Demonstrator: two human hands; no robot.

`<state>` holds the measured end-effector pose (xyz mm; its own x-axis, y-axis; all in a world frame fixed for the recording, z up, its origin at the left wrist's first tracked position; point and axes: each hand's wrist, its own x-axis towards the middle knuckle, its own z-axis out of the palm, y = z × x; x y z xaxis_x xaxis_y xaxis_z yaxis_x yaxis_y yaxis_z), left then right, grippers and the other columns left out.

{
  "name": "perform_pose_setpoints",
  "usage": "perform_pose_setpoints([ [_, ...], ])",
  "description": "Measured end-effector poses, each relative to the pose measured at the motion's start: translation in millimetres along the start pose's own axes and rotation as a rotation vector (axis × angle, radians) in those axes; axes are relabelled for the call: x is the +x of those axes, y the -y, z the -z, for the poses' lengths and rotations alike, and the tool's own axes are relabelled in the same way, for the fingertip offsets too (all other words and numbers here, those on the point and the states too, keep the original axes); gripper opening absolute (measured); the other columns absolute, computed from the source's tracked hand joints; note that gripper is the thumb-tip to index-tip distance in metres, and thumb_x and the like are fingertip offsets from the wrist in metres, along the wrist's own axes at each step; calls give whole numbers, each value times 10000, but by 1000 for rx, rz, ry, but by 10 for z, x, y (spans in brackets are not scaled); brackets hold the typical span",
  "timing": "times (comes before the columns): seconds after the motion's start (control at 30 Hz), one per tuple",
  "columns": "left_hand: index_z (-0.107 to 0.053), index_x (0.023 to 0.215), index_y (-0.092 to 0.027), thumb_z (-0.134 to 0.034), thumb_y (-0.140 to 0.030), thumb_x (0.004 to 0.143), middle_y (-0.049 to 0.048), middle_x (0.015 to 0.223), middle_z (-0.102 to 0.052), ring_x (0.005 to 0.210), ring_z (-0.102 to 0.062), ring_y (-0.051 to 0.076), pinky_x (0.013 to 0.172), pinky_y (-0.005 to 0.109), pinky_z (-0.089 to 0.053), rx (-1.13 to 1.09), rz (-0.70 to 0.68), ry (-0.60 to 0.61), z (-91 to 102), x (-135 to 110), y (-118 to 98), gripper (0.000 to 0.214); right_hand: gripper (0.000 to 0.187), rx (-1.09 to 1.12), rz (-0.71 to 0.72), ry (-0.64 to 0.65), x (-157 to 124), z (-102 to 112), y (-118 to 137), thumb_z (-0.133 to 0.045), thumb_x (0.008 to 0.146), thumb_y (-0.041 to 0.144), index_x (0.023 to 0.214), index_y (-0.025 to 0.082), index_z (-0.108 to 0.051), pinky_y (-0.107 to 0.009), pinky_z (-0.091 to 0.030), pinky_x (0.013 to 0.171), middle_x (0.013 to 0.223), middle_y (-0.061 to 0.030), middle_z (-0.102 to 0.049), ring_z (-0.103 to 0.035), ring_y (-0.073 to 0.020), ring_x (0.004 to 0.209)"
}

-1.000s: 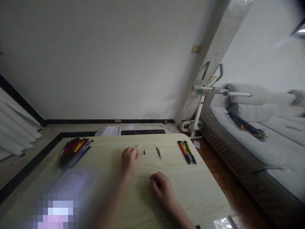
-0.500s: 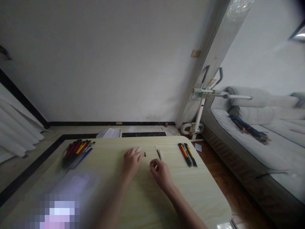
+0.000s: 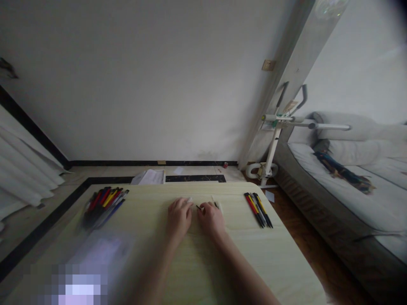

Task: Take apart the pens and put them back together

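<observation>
Both my hands rest side by side on the light wooden table (image 3: 248,254), backs up and fingers curled. My left hand (image 3: 179,216) has its fingertips on a small white pen piece (image 3: 190,199). My right hand (image 3: 210,218) pinches a thin black pen part (image 3: 199,207) that sticks out toward the left hand. Just beyond the right hand's knuckles lie a thin dark refill and a whitish barrel (image 3: 218,204), partly hidden by the hand.
A loose pile of red, yellow, black and blue pens (image 3: 103,201) lies at the table's left. A neat row of several pens (image 3: 258,204) lies at the right. Papers (image 3: 149,177) lie on the floor beyond the table. An exercise machine (image 3: 273,140) and a sofa (image 3: 349,178) stand to the right.
My right hand has moved up from the near middle of the table to beside my left hand and closed on the small black part. The left hand has barely moved.
</observation>
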<state>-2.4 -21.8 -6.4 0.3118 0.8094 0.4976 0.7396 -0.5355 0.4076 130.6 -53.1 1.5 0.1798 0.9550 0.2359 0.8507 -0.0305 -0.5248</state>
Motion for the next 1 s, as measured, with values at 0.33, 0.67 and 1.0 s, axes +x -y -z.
perform_pose_setpoints([
  [0.33, -607, 876, -198, -466, -159, 762, 71, 990, -566, 979, -483, 209, 879, 383, -361, -32, 18, -9, -8, 8, 35, 186, 145, 30, 0, -13, -8, -33, -20, -492, 783, 241, 778, 201, -631, -225, -341, 629, 752, -31, -604, -538, -121, 678],
  [0.67, -607, 852, -201, -469, -169, 762, 66, 978, -562, 961, -488, 209, 862, 378, -368, -31, 21, 13, 17, 7, 14, 167, 119, 39, 6, -10, 1, -52, -91, -503, 769, 212, 747, 198, -619, -232, -342, 600, 725, -35, -608, -526, -133, 646],
  [1.0, -611, 868, -206, -471, -207, 774, 68, 975, -559, 972, -481, 206, 879, 387, -355, 2, 24, 26, 17, 8, -11, 169, 127, 150, 21, -63, -24, 26, -102, -464, 764, 194, 769, 190, -591, -229, -378, 631, 758, -30, -608, -546, -135, 680],
])
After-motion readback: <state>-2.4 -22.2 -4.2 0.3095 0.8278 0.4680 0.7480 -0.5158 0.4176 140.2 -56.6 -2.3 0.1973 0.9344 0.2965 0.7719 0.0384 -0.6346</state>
